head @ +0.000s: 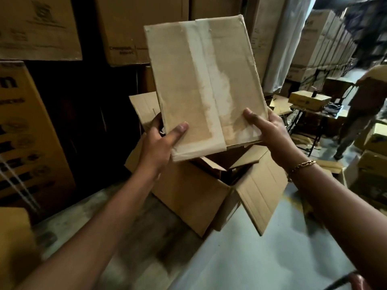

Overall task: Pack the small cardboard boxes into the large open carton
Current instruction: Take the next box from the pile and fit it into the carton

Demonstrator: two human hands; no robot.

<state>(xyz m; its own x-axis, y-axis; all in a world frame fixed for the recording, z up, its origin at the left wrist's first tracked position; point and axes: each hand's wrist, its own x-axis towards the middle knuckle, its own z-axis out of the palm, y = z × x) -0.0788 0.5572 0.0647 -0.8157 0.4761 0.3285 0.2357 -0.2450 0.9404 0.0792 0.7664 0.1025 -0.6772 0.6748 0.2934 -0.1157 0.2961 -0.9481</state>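
I hold a small taped cardboard box [205,84] up in the air with both hands, its taped face turned toward me. My left hand [161,141] grips its lower left corner, thumb on the face and fingers behind. My right hand [270,127] grips the lower right corner the same way. Directly below the box stands the large open carton [194,193] on the floor, flaps spread outward. Inside it I glimpse brown cardboard, mostly hidden by the held box.
Tall stacks of printed cartons [39,28] wall the left and back. Another person [362,109] walks at the right near a table [307,99] with a flat box. More boxes [372,168] lie at the right edge. Grey floor [251,248] lies in front.
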